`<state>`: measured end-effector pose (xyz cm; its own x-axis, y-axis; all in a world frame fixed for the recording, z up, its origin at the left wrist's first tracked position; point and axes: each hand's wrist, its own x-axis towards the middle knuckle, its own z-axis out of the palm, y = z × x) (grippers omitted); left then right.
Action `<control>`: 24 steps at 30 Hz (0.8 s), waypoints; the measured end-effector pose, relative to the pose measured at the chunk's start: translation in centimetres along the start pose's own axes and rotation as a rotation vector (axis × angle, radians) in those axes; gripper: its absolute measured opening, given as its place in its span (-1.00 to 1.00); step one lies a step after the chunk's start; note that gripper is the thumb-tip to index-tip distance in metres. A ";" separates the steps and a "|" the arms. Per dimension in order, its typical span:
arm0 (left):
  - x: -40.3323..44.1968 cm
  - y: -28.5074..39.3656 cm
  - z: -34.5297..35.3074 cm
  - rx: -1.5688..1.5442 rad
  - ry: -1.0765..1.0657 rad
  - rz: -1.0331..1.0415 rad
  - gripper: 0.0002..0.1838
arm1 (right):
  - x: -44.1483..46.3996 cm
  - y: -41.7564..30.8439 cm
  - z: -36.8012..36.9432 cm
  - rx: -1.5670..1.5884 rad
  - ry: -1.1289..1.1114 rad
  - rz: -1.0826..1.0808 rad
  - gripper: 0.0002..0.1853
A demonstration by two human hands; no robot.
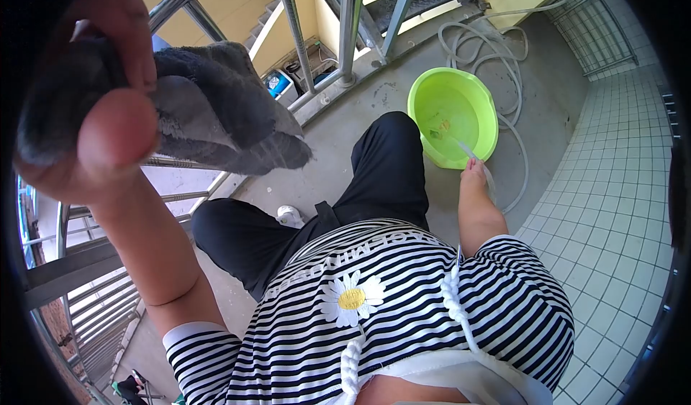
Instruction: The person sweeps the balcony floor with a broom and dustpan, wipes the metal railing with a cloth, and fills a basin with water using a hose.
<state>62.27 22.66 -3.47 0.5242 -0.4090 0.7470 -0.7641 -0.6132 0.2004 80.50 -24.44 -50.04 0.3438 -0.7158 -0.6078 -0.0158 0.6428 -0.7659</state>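
My left hand (119, 135) is raised close to the camera at the upper left. Its fingers are closed around a dark grey fluffy cloth (230, 110), which hangs out to the right beside the metal railing. On the other side, my right hand (473, 170) grips the end of a clear hose (466, 149) at the near rim of a lime-green basin (490, 128). The hose end points into the basin, which stands on the floor. A small brownish patch shows on the basin's bottom. I cannot tell how much water it holds.
The hose runs in loose coils (515, 63) across the grey floor behind the basin. A steel railing (353, 31) with stairs beyond it borders the left and front. White tiled wall (612, 211) rises on the right. My bent knees are just short of the basin.
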 end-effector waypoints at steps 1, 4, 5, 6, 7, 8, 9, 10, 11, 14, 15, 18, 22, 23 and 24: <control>-0.4 -0.6 -0.6 -0.038 -0.012 -0.016 -0.43 | -0.1 0.0 0.0 0.002 -0.006 -0.002 -0.70; -1.4 -0.9 -0.8 -0.055 -0.069 -0.054 -0.43 | -0.5 -0.2 0.1 -0.030 0.044 0.018 -0.70; -1.3 -0.5 -0.3 -0.053 -0.091 -0.060 -0.44 | -0.3 -0.2 0.1 -0.026 0.046 0.014 -0.70; -1.1 -0.1 0.2 -0.045 -0.113 -0.061 -0.44 | -0.3 -0.1 0.1 -0.019 0.046 0.028 -0.69; -1.0 0.6 1.3 -0.031 -0.139 -0.064 -0.44 | -0.1 -0.1 -0.1 -0.012 0.047 0.042 -0.69; -1.0 1.0 1.7 -0.021 -0.150 -0.069 -0.44 | -0.1 -0.1 -0.3 -0.010 0.050 0.037 -0.69; -1.0 1.3 2.1 -0.002 -0.152 -0.069 -0.44 | 0.0 0.0 -0.6 0.003 0.028 0.028 -0.69; -1.2 1.6 2.4 0.006 -0.161 -0.072 -0.44 | -0.1 0.0 -0.8 0.015 0.004 0.018 -0.69; -1.3 1.9 2.3 0.010 -0.166 -0.071 -0.45 | -0.2 -0.1 -0.8 0.016 0.007 0.014 -0.69; -2.2 3.5 2.4 0.026 -0.150 -0.093 -0.45 | -0.6 -0.2 -0.9 0.021 0.010 0.007 -0.70; -2.4 3.9 2.5 0.029 -0.141 -0.095 -0.45 | -0.4 -0.4 -0.8 0.046 0.006 0.025 -0.71; -3.3 5.1 2.2 0.048 -0.113 -0.120 -0.46 | -0.8 -0.5 -0.8 0.049 0.008 0.037 -0.72; -4.3 6.2 1.5 0.068 -0.057 -0.143 -0.46 | -2.1 -0.7 -0.6 0.001 0.029 0.025 -0.73; -4.4 6.3 1.4 0.069 -0.040 -0.154 -0.47 | -2.0 -0.6 -0.6 0.004 0.027 0.015 -0.72; -4.6 6.5 1.3 0.072 -0.029 -0.158 -0.47 | -2.0 -0.7 -0.7 0.006 0.030 0.011 -0.72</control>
<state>55.43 19.68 -6.40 0.6470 -0.3227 0.6909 -0.6431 -0.7177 0.2671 79.17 -23.67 -48.46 0.3149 -0.7164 -0.6226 -0.0142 0.6524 -0.7578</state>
